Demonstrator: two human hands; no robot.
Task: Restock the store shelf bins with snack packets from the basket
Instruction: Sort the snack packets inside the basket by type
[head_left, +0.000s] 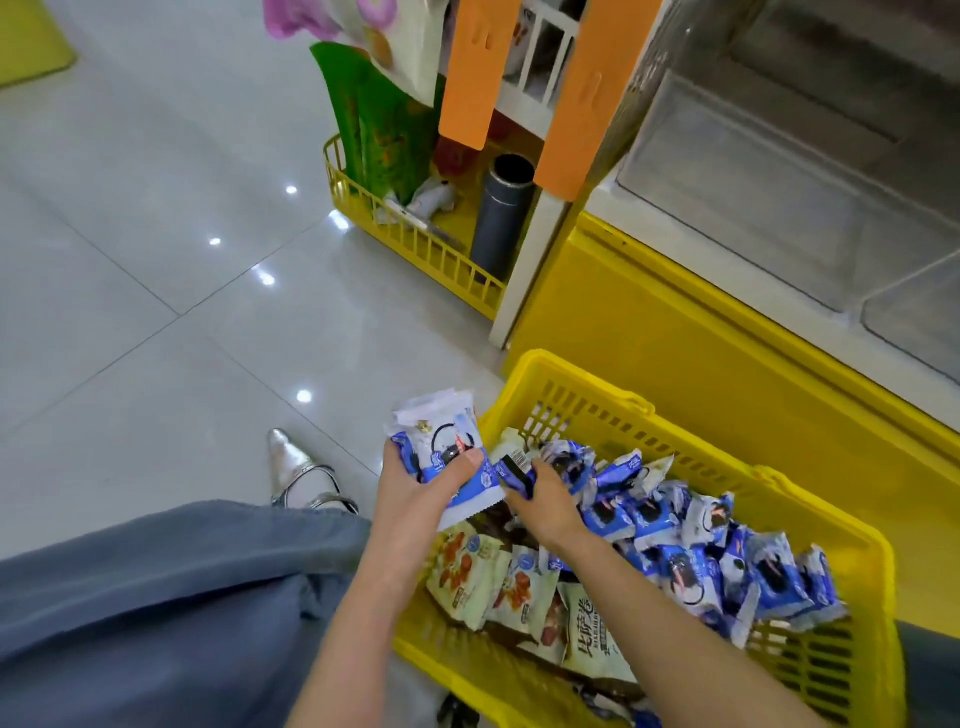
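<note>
Glossy grey tiled floor (156, 260) of a shop aisle, with one yellow basket (571, 395) at the near right, below the shelf.

The left hand (410, 493) grips a small stack of blue-and-white packets (441, 441) just left of the basket rim; their number cannot be told. The right hand (545, 501) is inside the basket, fingers curled on one more blue packet (514, 470). A heap of blue packets (701, 545), too jumbled to count, and at least three pale green packets (467, 571) lie in the basket. At least two clear shelf bins (753, 182) sit far right. One grey flask (501, 218) stands in a yellow wire rack (415, 244).
</note>
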